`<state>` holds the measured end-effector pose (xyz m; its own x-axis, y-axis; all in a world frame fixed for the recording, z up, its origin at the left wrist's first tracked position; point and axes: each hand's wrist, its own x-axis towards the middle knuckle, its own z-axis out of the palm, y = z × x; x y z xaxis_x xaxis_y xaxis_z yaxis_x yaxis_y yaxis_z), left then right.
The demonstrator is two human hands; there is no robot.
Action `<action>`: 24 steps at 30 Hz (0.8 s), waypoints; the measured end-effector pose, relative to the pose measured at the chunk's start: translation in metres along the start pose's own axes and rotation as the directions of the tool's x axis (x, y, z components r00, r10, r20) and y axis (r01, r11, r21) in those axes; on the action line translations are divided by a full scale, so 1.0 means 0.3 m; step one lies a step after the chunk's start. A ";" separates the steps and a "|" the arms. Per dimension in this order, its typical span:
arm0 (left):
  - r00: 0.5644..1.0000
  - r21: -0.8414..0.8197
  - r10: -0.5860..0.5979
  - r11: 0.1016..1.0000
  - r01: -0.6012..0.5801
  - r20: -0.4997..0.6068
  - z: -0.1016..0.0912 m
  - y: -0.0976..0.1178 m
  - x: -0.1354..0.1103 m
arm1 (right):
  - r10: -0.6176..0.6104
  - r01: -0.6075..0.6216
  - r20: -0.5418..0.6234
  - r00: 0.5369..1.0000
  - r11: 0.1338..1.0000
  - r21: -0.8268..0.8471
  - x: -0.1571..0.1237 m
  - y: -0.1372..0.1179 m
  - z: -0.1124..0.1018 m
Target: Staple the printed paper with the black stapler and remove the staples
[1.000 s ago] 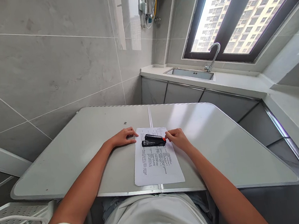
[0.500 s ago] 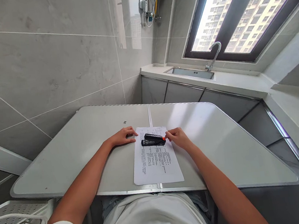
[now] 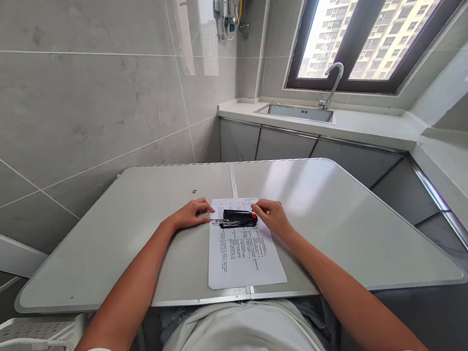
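A black stapler (image 3: 239, 218) with a red rear tab lies across the top of a printed paper sheet (image 3: 243, 256) on the grey folding table (image 3: 350, 230). My right hand (image 3: 273, 216) pinches the red tab at the stapler's right end. My left hand (image 3: 190, 214) rests palm down on the table at the sheet's upper left edge, fingers stretched toward the stapler's left end. A thin metal rail sticks out of the stapler's left end, close to my left fingertips.
A small dark bit (image 3: 194, 191) lies on the table left of the centre seam. Behind are a tiled wall, a counter with a sink (image 3: 296, 112) and faucet (image 3: 333, 82), and a window. A white wire rack (image 3: 23, 329) stands at lower left.
My right hand has pushed in a little on the red tab, and a thin metal rail now sticks out of the stapler's left end. My left hand has stayed put.
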<state>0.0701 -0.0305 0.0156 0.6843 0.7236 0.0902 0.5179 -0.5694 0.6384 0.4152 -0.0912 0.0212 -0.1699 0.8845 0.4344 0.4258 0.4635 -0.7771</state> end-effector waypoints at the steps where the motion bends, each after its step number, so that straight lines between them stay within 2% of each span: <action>1: 1.000 0.000 0.000 1.000 0.000 -0.001 0.001 -0.001 0.001 | -0.022 0.022 0.031 0.999 1.000 -0.003 -0.001 0.000 0.010; 5: 1.000 -0.006 0.000 1.000 0.000 0.000 0.001 0.003 -0.001 | -0.068 0.085 0.199 0.978 0.993 -0.081 -0.006 0.017 0.043; 8: 0.999 -0.076 -0.001 0.997 -0.002 -0.045 -0.003 0.018 -0.005 | -0.045 0.080 0.266 0.963 0.989 -0.123 -0.010 0.034 0.059; 11: 0.974 -0.230 -0.044 0.973 -0.009 -0.224 -0.014 0.045 -0.003 | -0.031 0.064 0.263 0.964 0.991 -0.119 -0.013 0.033 0.062; 13: 0.913 -0.417 -0.130 0.908 -0.047 -0.386 -0.018 0.069 0.010 | -0.069 0.092 0.209 0.975 0.991 -0.101 -0.016 0.018 0.057; 15: 0.819 -0.652 -0.270 0.742 -0.157 -0.505 -0.013 0.099 0.034 | -0.117 0.127 0.099 0.988 0.987 -0.099 -0.019 -0.004 0.048; 16: 0.777 -0.750 -0.347 0.620 -0.230 -0.525 -0.005 0.116 0.050 | -0.143 0.145 0.029 0.989 0.984 -0.107 -0.021 -0.016 0.044; 18: 0.731 -0.870 -0.478 0.344 -0.354 -0.487 0.023 0.154 0.084 | -0.216 0.199 -0.109 0.970 0.969 -0.149 -0.026 -0.034 0.035; 20: 0.715 -0.898 -0.563 0.132 -0.419 -0.416 0.066 0.194 0.116 | -0.316 0.270 -0.196 0.928 0.935 -0.230 -0.032 -0.041 0.027; 21: 0.722 -0.905 -0.585 0.048 -0.423 -0.368 0.092 0.212 0.131 | -0.366 0.304 -0.211 0.906 0.912 -0.277 -0.036 -0.040 0.024; 23: 0.751 -0.912 -0.600 -0.082 -0.402 -0.277 0.143 0.241 0.152 | -0.455 0.369 -0.182 0.872 0.853 -0.368 -0.045 -0.032 0.019; 24: 0.763 -0.914 -0.597 -0.116 -0.390 -0.249 0.166 0.252 0.158 | -0.492 0.402 -0.143 0.859 0.820 -0.407 -0.051 -0.026 0.017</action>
<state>0.1673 -0.0587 0.0301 0.0849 0.9890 -0.1214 -0.7958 0.1406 0.5891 0.4099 -0.1081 0.0183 -0.2285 0.5240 0.8205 0.6426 0.7143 -0.2772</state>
